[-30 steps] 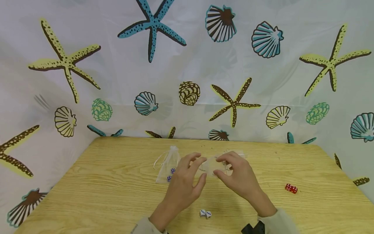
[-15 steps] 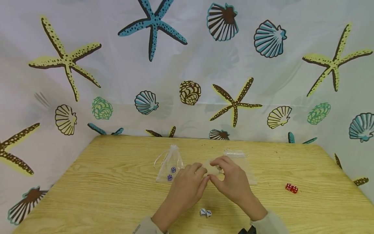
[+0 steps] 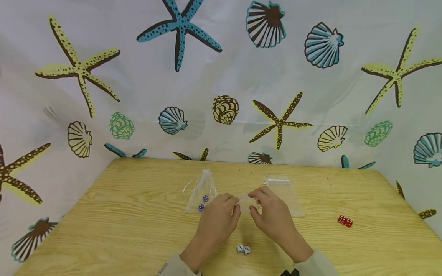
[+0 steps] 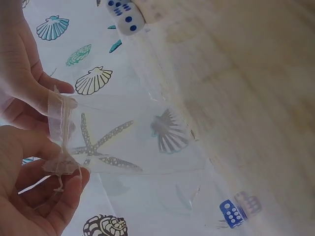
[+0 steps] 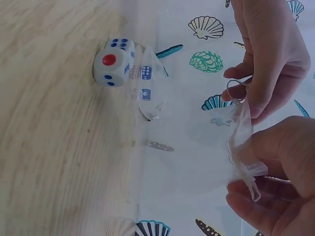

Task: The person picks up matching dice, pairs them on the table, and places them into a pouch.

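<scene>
Between my two hands hangs a small sheer drawstring bag (image 4: 123,132), so thin that the patterned cloth shows through it. My left hand (image 3: 215,216) pinches one corner of its gathered top; the white cord dangles by the fingertips in the left wrist view. At the other corner, my right hand (image 3: 274,212) grips the top edge between thumb and fingers, partly hidden by the fabric. I can make out nothing inside the bag. On the table below the hands lie two white dice (image 3: 240,248) with coloured pips, side by side.
Left of my hands stands another sheer bag (image 3: 203,184) with two blue dice (image 3: 205,198) in it. A flat sheer bag (image 3: 286,195) lies behind my right hand. Two red dice (image 3: 345,221) sit farther right. A sea-patterned cloth (image 3: 193,92) hangs around the wooden table (image 3: 138,207).
My hands first came closer together and moved slightly toward me. Since then the right fingertips have drawn a little away from the left hand. The dice have stayed put.
</scene>
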The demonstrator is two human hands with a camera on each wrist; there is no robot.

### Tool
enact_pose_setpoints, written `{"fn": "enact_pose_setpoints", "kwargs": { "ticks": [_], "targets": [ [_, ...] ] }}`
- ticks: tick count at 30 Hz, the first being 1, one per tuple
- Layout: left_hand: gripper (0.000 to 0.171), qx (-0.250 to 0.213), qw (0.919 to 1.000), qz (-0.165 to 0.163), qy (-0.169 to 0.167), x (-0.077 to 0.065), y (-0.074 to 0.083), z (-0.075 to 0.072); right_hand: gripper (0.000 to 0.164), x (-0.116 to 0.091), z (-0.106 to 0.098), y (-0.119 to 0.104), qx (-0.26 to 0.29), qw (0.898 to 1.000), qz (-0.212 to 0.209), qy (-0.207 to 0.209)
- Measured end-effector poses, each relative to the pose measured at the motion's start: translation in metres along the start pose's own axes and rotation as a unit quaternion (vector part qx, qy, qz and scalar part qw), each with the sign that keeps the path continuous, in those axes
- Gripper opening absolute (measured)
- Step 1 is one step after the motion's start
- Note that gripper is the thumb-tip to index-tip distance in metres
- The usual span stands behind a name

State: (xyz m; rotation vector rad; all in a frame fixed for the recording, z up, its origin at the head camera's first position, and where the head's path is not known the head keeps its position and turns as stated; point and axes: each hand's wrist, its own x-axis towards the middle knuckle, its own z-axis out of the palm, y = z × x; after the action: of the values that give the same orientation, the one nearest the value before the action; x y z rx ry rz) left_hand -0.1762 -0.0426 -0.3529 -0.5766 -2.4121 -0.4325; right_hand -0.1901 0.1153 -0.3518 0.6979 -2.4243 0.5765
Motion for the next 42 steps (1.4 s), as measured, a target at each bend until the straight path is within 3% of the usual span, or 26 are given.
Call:
{"fn": "enact_pose_setpoints", "kwargs": {
  "ticks": [5,12,20,31,35,42],
  "targets": [
    [0.021,0.01,0.9999,-0.007,-0.002,-0.004,0.0,0.001,0.026,-0.003,0.003,-0.002,-0.001,1.0,-0.004,0.011],
    [0.023,0.017,0.9998,-0.001,0.006,-0.008,-0.001,0.004,0.026,-0.007,0.008,-0.002,-0.01,0.999,-0.014,0.03],
    [0.024,0.016,0.9998,0.01,-0.011,-0.007,-0.002,0.003,0.026,-0.008,0.0,-0.005,-0.012,1.0,-0.006,0.005],
    [0.026,0.041,0.9989,0.013,-0.018,-0.007,-0.003,0.003,0.017,-0.019,-0.015,-0.011,0.021,0.999,-0.017,0.033],
    [0.025,0.044,0.9988,0.017,-0.014,-0.007,-0.002,0.002,0.018,-0.026,-0.018,-0.012,0.059,0.998,-0.013,0.005],
    [0.024,0.035,0.9989,0.021,-0.025,-0.008,-0.002,0.003,0.019,-0.041,-0.018,-0.012,0.098,0.99,0.006,-0.096]
  ]
}}
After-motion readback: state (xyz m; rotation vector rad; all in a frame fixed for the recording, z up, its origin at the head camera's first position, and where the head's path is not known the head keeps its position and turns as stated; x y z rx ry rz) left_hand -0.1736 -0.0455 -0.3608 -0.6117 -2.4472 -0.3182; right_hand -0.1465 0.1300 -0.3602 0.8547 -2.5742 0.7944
